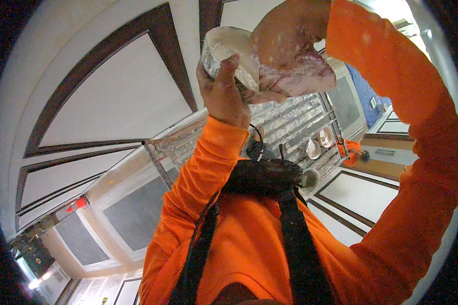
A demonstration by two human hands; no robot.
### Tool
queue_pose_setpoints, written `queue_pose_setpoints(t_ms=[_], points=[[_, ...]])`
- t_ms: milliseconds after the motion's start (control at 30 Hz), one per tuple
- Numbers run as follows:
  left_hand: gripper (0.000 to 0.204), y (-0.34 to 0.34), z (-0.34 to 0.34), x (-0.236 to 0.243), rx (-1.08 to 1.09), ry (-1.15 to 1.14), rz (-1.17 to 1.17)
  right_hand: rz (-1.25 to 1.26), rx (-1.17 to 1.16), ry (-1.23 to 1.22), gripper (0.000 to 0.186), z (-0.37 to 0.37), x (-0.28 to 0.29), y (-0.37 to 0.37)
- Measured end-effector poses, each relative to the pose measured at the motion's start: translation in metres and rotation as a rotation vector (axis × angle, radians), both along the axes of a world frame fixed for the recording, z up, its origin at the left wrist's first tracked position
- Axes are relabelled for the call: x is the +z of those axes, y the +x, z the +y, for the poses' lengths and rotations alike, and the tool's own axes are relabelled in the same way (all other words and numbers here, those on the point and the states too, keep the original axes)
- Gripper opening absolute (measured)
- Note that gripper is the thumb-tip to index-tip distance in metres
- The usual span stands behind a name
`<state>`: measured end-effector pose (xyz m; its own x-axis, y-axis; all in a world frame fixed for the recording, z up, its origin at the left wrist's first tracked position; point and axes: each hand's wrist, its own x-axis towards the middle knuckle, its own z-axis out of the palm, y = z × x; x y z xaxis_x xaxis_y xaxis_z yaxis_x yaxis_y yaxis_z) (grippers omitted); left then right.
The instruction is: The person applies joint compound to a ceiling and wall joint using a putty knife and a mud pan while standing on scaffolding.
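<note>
High in the view, my left hand (pixel 223 99) grips a pale round tub (pixel 212 51), its thumb over the rim. White material coats the inside of the tub, and its side is streaked. Against the tub's right side is my right hand (pixel 292 38), bent at the wrist with its fingers curled. Below that hand shows a pale, white-smeared surface (pixel 305 79); I cannot tell whether it is a held thing or part of the hand. Both my arms wear orange sleeves.
Below me lies a slatted platform (pixel 297 122) splashed with white, with rails at its sides. Several pale containers, including a bucket (pixel 313 149), stand on it. Another person in orange (pixel 348 151) is beyond at right. Dark-framed white panels (pixel 122 96) rise at left.
</note>
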<state>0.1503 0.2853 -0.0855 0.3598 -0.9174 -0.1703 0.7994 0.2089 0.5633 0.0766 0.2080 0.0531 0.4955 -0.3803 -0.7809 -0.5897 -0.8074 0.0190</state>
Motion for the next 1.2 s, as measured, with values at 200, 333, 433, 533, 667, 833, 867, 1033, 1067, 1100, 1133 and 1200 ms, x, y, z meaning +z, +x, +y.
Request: queue_pose_setpoints(t_ms=[200, 333, 433, 533, 667, 833, 867, 1033, 1067, 1100, 1133, 1200], points=[[0.046, 0.009, 0.013, -0.008, -0.07, -0.032, 0.199, -0.634, 0.292, -0.007, 0.017, -0.049, -0.03, -0.07], [0.053, 0.032, 0.033, -0.024, 0.015, -0.111, -0.022, -0.988, -0.367, 0.234, 0.017, -0.08, -0.074, -0.117], [0.06, 0.059, 0.045, -0.061, 0.177, -0.229, -0.395, -1.741, -1.242, 0.859, 0.025, -0.031, -0.095, -0.126], [0.067, 0.092, 0.058, -0.054, 0.163, 0.039, -0.079, -2.366, -1.013, 1.289, 0.034, -0.019, -0.136, -0.08], [0.069, 0.158, 0.111, -0.101, 0.394, 0.228, -1.117, -2.967, -1.142, 1.113, 0.038, -0.014, -0.162, -0.043], [0.066, 0.159, 0.099, -0.068, 0.222, 0.108, -0.676, -3.314, -0.82, 1.05, 0.036, -0.023, -0.106, -0.003], [0.065, 0.153, 0.091, -0.053, 0.2, 0.086, -0.602, -3.263, -0.787, 1.101, 0.035, -0.026, -0.083, -0.005], [0.064, 0.137, 0.11, -0.005, 0.207, 0.136, -0.533, -2.954, -0.479, 0.767, 0.026, -0.027, -0.031, -0.053], [0.063, 0.131, 0.119, -0.006, 0.235, 0.148, -0.513, -2.878, -0.394, 0.206, 0.024, -0.032, -0.032, -0.067], [0.063, 0.128, 0.127, -0.003, 0.259, 0.158, -0.501, -2.807, -0.313, -0.147, 0.025, -0.035, -0.032, -0.078], [0.063, 0.127, 0.129, -0.003, 0.267, 0.161, -0.494, -2.749, -0.217, -0.338, 0.026, -0.04, -0.029, -0.086], [0.062, 0.124, 0.128, -0.01, 0.276, 0.156, -0.464, -2.661, -0.071, -0.486, 0.027, -0.051, -0.019, -0.096]])
